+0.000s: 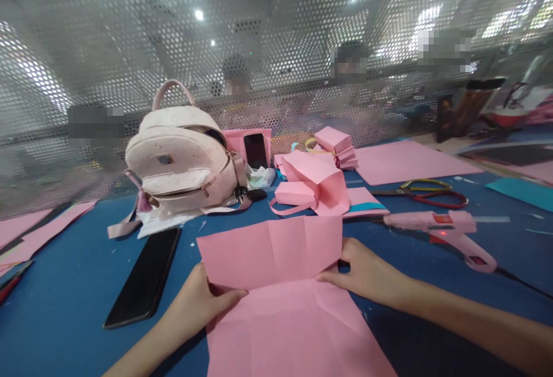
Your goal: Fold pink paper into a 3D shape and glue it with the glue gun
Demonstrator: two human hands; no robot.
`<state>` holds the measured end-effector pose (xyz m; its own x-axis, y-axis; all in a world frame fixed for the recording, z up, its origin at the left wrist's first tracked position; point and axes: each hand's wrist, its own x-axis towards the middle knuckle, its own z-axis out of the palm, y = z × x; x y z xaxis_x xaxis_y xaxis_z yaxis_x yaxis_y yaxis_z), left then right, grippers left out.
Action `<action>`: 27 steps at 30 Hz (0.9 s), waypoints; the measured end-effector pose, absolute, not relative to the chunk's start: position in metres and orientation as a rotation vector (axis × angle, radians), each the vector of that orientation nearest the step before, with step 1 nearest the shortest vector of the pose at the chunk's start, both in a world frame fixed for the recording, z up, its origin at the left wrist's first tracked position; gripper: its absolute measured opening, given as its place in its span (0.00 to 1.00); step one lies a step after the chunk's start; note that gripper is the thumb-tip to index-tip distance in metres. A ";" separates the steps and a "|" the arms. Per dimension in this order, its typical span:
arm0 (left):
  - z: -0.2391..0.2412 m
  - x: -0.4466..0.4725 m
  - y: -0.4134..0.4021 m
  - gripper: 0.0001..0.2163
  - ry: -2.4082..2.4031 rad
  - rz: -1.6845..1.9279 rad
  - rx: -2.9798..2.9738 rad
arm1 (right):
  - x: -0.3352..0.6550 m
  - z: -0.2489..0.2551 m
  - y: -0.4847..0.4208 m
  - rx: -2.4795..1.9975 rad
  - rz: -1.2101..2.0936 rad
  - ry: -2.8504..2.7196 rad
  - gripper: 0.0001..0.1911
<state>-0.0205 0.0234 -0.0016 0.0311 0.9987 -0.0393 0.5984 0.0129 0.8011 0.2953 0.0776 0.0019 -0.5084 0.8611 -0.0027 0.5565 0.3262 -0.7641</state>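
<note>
A creased sheet of pink paper [285, 322] lies low in front of me, its far part folded upward along a line across it. My left hand [211, 299] grips its left edge, thumb flat on the near side of the fold. At the right edge my right hand [356, 270] pinches the sheet too, thumb inward and the other fingers partly hidden behind the raised flap. Just beyond the flap sit folded pink paper pieces [315, 184], one shaped like a small box with a strip loop. A pink glue gun [444, 230] rests beyond my right hand, its red light showing.
A black phone [144, 279] lies left of my left hand. Behind it stands a cream backpack [181, 152]. Scissors [432, 191] with red and yellow handles lie near a large pink sheet [410, 161]. A perforated metal screen [276, 31] closes off the back, with people beyond it.
</note>
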 end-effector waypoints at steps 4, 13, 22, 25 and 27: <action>-0.009 -0.026 0.024 0.19 1.603 0.791 1.707 | 0.296 0.001 0.078 -1.219 1.089 -2.173 0.07; 0.013 -0.035 0.036 0.13 0.935 0.538 2.496 | 0.306 0.000 0.091 -0.751 0.857 -2.555 0.13; 0.025 -0.034 0.024 0.30 0.911 0.123 2.903 | 0.304 0.017 0.088 -0.433 0.239 -2.906 0.32; 0.028 -0.028 0.020 0.33 0.931 0.054 2.951 | 0.297 0.024 0.083 -0.435 0.202 -2.983 0.36; 0.028 -0.026 0.018 0.33 0.937 0.095 2.952 | 0.290 0.029 0.081 -0.423 0.209 -3.013 0.36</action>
<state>-0.0260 0.0180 0.0282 0.8152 0.5774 0.0457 0.5748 -0.8161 0.0594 0.2903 0.0806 0.0295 -0.9574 0.2797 0.0719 0.2671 0.9523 -0.1476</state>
